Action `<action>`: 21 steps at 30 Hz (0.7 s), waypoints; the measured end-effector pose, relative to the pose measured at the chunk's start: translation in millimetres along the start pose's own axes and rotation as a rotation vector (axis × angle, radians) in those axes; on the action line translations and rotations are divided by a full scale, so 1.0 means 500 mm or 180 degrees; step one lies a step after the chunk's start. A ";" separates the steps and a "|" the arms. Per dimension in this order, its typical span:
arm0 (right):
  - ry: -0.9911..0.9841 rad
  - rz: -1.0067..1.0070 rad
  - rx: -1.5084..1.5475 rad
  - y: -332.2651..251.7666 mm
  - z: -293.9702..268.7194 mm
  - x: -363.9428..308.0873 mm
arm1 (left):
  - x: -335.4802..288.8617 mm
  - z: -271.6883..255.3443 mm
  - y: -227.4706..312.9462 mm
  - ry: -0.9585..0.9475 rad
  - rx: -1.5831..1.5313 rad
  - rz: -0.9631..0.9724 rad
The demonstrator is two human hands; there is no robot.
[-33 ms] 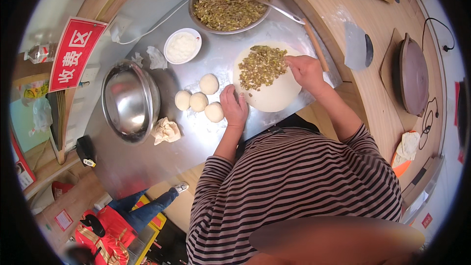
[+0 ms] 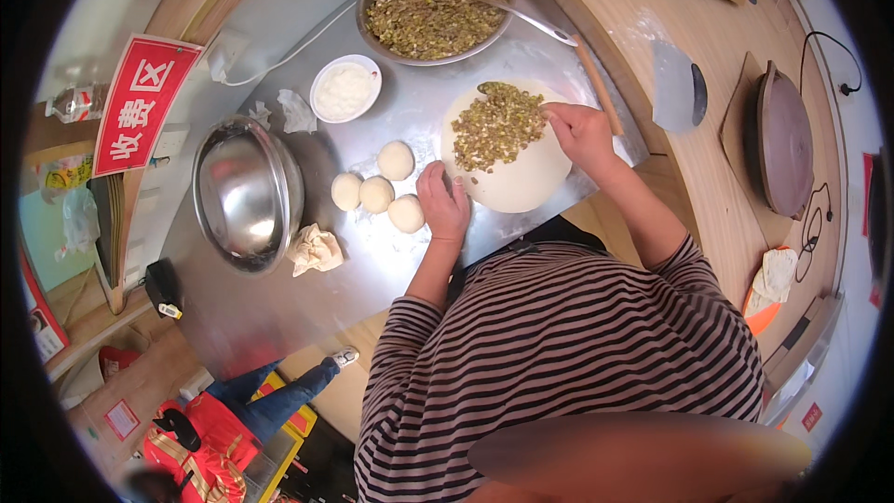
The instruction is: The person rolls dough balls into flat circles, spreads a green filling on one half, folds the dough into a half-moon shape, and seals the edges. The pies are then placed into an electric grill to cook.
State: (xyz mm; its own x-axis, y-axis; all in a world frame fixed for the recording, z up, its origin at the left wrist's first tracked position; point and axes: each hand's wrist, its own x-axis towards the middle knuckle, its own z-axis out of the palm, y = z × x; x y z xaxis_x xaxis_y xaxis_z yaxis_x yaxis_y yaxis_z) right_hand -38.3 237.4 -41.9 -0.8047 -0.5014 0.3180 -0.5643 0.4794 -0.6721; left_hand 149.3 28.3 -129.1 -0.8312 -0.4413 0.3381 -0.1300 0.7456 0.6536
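A round, flat sheet of dough (image 2: 507,188) lies on the metal table in front of me. Chopped green-brown filling (image 2: 501,129) is spread over its far and left part. My left hand (image 2: 444,200) rests at the sheet's left edge, fingers stretched out and thumb apart, beside the dough balls. Over the right edge of the filling, my right hand (image 2: 579,138) is closed with its fingertips pinched; what they hold, if anything, I cannot make out. Several dough balls (image 2: 396,160) sit to the left of my left hand.
A big metal bowl of filling (image 2: 510,14) with a spoon (image 2: 531,20) stands at the back. Further left are a bowl of white paste (image 2: 346,88), a steel basin (image 2: 244,196) and a crumpled cloth (image 2: 317,248). A rolling pin (image 2: 598,84) lies along the right edge.
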 end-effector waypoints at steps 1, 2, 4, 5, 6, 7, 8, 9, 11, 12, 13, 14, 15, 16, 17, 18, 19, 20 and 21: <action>0.0003 0.0459 0.0371 -0.002 0.006 0.000 | -0.001 0.000 0.000 -0.0003 0.0000 -0.0006; 0.0019 0.0879 0.0762 -0.004 0.017 -0.001 | -0.002 0.001 -0.001 0.0011 -0.0017 -0.0002; -0.0086 0.1415 0.1035 -0.008 0.039 -0.003 | -0.003 0.001 -0.001 -0.0019 0.0005 -0.0047; -0.0207 0.1530 0.0914 -0.009 0.048 -0.004 | -0.004 0.002 -0.002 -0.0022 -0.0007 -0.0022; -0.0324 0.1648 0.0798 -0.010 0.055 -0.006 | -0.004 0.002 -0.003 -0.0061 0.0030 -0.0064; -0.0444 0.1854 0.0736 -0.009 0.056 -0.010 | -0.004 0.002 -0.003 -0.0092 0.0059 -0.0068; -0.0385 0.1782 0.0593 -0.007 0.054 -0.012 | -0.004 0.002 -0.004 -0.0100 0.0074 -0.0070; -0.0337 0.1712 0.0450 -0.005 0.049 -0.016 | -0.004 0.002 -0.005 -0.0105 0.0077 -0.0047; -0.0234 0.1753 0.0322 0.003 0.031 -0.022 | -0.004 0.002 -0.006 -0.0050 0.0030 0.0038; -0.0179 0.1857 0.0338 0.008 0.022 -0.023 | -0.005 0.003 -0.007 -0.0085 0.0052 -0.0004; -0.0128 0.1956 0.0355 0.015 0.012 -0.025 | -0.005 0.003 -0.007 -0.0096 0.0064 -0.0012; -0.0111 0.2047 0.0372 0.023 0.002 -0.027 | -0.005 0.003 -0.006 -0.0106 0.0079 -0.0023; -0.0092 0.2141 0.0392 0.031 -0.007 -0.029 | -0.006 0.002 -0.006 -0.0109 0.0091 -0.0010; -0.0069 0.2232 0.0412 0.039 -0.016 -0.031 | -0.006 0.002 -0.005 -0.0110 0.0101 0.0007; -0.0063 0.2285 0.0398 0.047 -0.023 -0.033 | -0.006 0.002 -0.004 -0.0121 0.0100 0.0001; -0.0116 0.2345 0.0455 0.053 -0.029 -0.039 | -0.006 0.002 -0.003 -0.0126 0.0121 0.0013; -0.0103 0.2401 0.0482 0.059 -0.035 -0.043 | -0.005 0.002 -0.003 -0.0136 0.0130 0.0000; -0.0075 0.2424 0.0521 0.064 -0.040 -0.047 | -0.005 0.002 -0.002 -0.0122 0.0132 0.0021; -0.0028 0.2430 0.0499 0.068 -0.046 -0.052 | -0.005 0.002 -0.003 -0.0145 0.0135 -0.0018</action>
State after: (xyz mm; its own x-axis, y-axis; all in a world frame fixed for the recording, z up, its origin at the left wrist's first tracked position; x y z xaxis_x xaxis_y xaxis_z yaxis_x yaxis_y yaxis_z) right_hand -40.8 283.0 -57.6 -0.9579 -0.0795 -0.2758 0.1786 0.5870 -0.7896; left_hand 150.7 28.9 -131.5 -0.8540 -0.4230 0.3029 -0.1566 0.7641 0.6258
